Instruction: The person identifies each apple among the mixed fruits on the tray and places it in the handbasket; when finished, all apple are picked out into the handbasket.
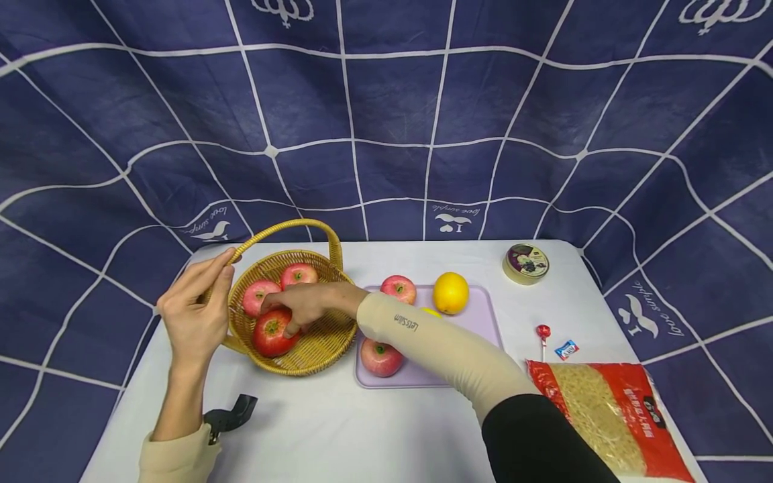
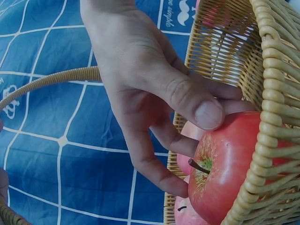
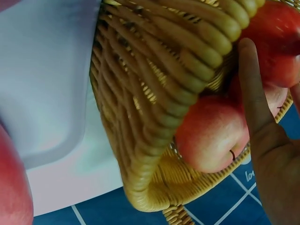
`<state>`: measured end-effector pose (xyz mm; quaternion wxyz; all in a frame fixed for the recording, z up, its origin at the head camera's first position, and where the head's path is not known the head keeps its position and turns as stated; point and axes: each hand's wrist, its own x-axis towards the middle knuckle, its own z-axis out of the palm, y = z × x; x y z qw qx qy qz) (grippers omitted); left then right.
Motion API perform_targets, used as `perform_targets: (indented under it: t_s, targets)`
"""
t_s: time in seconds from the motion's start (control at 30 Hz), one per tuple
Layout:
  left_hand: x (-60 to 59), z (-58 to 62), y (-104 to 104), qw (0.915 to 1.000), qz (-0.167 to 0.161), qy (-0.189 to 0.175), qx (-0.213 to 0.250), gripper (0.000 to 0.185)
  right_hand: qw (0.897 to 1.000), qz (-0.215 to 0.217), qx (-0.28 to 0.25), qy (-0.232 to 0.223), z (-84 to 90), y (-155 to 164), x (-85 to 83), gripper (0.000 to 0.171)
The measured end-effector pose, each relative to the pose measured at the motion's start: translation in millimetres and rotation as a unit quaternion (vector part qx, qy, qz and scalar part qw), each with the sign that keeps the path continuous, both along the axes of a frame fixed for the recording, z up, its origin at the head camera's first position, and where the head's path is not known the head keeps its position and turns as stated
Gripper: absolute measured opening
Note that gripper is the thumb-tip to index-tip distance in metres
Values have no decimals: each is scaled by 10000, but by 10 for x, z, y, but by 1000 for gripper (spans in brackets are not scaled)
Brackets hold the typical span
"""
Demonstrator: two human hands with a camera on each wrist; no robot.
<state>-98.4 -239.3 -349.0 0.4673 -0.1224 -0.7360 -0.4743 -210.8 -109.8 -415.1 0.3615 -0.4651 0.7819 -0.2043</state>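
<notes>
A wicker basket (image 1: 311, 359) stands at the left of the table and holds several apples. My left hand (image 1: 196, 312) grips its arched handle (image 1: 290, 225) on the left side. Inside the basket, my right hand (image 1: 304, 305) has thumb and fingers spread round a large red apple (image 1: 272, 339). The left wrist view shows the right thumb on top of this red apple (image 2: 229, 164), the other fingers at its stem side. Two pinker apples, one at the back (image 1: 298, 274) and one at the left (image 1: 256, 295), lie beside it.
Right of the basket lies a lavender tray (image 1: 486, 322) with apples (image 1: 382, 357), an orange (image 1: 450, 293) and a yellow thing mostly hidden by my right arm. Farther right are a round tin (image 1: 525, 263), a lollipop (image 1: 543, 331), a blue candy packet (image 1: 566, 349) and a red bag (image 1: 610, 416).
</notes>
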Motion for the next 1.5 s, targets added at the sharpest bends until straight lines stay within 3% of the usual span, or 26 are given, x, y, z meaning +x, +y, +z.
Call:
perform_targets:
  t_s: [0.07,0.33,0.7,1.03,1.3,1.5]
  targets:
    - [0,-4,-2,10000,-2,1,10,22,9999,47,-92,-7,-7,12,-15,62]
    - [2,-4,-12,10000,-2,-41,3,24,9924,428,-518,1028,2,83,-42,58]
    - [-12,-6,-11,10000,1,-67,17,27,9891,281,-1122,907,188,381,-68,49]
    - [-10,-15,-11,10000,-58,-5,69,22,9879,69,-1393,677,314,913,-102,43]
    - [-24,-35,-23,9999,-53,15,90,24,9891,-291,-1378,423,286,1414,-118,41]
    - [-41,-68,-44,10000,-46,-3,77,22,9885,-807,-1263,214,228,1720,-191,43]
